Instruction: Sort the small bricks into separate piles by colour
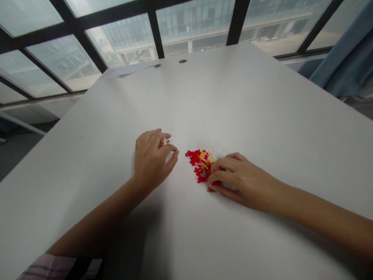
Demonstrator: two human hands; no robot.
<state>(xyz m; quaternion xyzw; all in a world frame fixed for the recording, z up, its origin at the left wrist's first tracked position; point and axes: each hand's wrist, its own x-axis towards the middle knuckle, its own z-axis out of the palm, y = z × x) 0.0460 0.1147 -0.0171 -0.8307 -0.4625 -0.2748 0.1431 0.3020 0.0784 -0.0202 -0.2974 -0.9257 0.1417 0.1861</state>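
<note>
A loose pile of small plastic toy bricks (pixel 193 157), mostly red with some yellow, cream and pink, lies on the white table (pixel 262 116). My right hand (pixel 239 179) reaches into the pile's right side, its fingers curled and their tips bunched at the bricks; what they pinch is hidden. By its thumb lies an orange-brown brick (pixel 210 189). To the left of the pile, my left hand (pixel 153 157) arches over the table with thumb and index fingertips together. Anything between those tips is too small to make out. Several orange-brown bricks (pixel 161 144) show beside its fingers.
Two round dark discs, one of them brown (pixel 182 61), sit near the table's far edge, beside some white paper (pixel 128 70). Framed windows (pixel 195 23) run behind the table. A blue curtain (pixel 344 58) hangs at the right.
</note>
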